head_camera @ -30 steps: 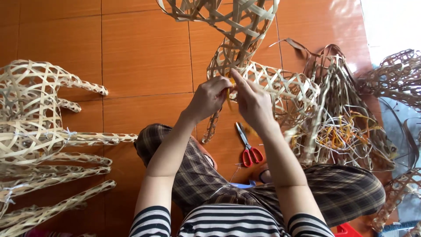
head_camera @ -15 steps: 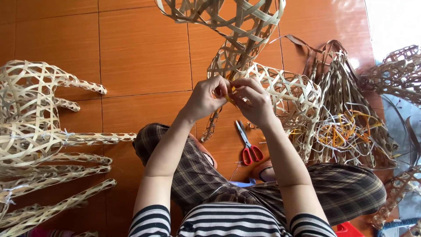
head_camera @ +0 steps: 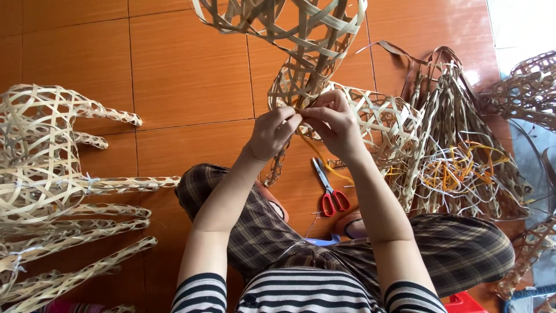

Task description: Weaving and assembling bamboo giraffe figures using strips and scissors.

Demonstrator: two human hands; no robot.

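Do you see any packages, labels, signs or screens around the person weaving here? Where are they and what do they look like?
None of these is in view: no package, label, sign or screen.
What lies about is craft material only: the open-weave bamboo piece that both hands work on, finished woven frames at the left, loose bamboo strips at the right, and red-handled scissors on the orange tile floor.

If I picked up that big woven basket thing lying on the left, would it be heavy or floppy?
Probably light: the woven frame is mostly open gaps between thin pale strips. It likely keeps its shape, since its body lies rounded on the floor. Its long thin legs might bend or wobble a little.
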